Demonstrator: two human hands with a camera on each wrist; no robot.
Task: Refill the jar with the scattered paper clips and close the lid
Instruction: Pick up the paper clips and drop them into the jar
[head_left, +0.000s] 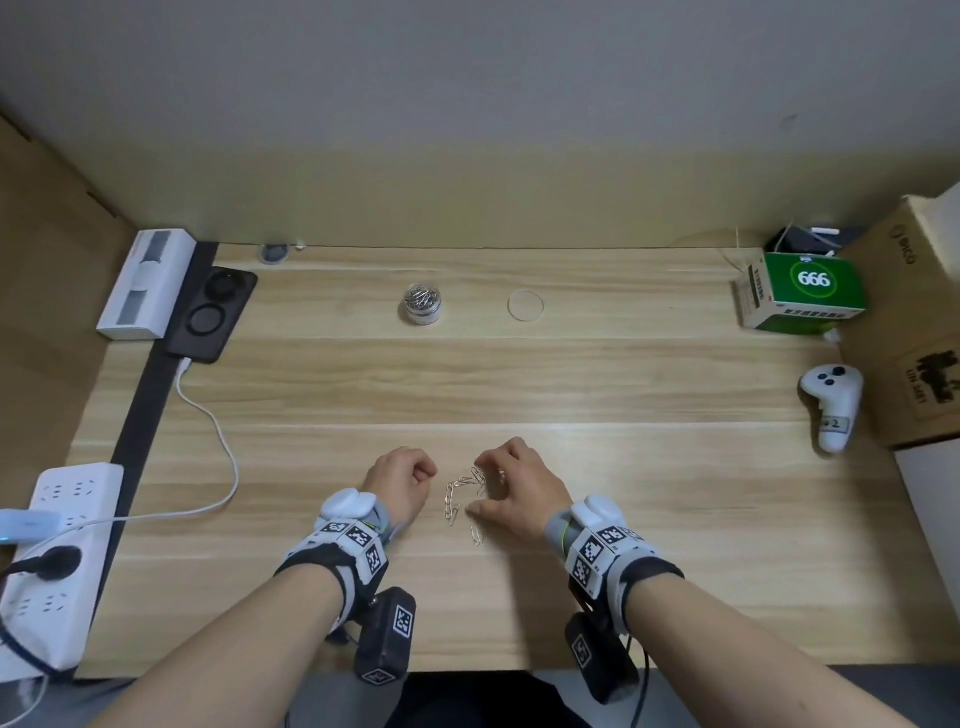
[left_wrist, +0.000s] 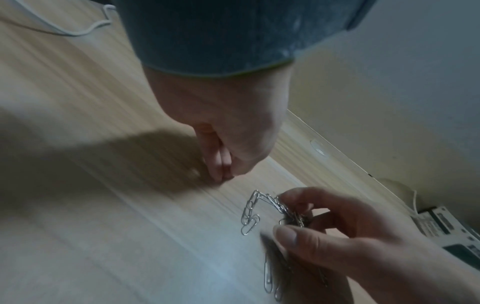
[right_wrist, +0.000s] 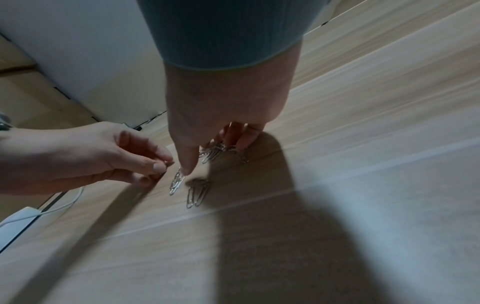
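Note:
The small clear jar (head_left: 422, 306) stands open at the back of the desk, with clips inside. Its clear round lid (head_left: 526, 306) lies flat to its right. Near the front edge, my right hand (head_left: 485, 488) (left_wrist: 288, 214) (right_wrist: 213, 152) grips a bunch of silver paper clips (left_wrist: 283, 207) between thumb and fingers. A linked string of clips (head_left: 452, 506) (left_wrist: 249, 216) (right_wrist: 176, 183) trails from it onto the wood. Two more clips (right_wrist: 197, 195) lie beside it. My left hand (head_left: 426, 473) (left_wrist: 224, 174) (right_wrist: 162, 166) is curled just to the left, thumb and forefinger pinched, seemingly on a small clip.
A power strip (head_left: 62, 545), a white cable (head_left: 208, 415), a black charger pad (head_left: 210, 312) and a white box (head_left: 148, 283) line the left side. On the right sit a green carton (head_left: 805, 291), a white controller (head_left: 831, 405) and cardboard boxes (head_left: 914, 322).

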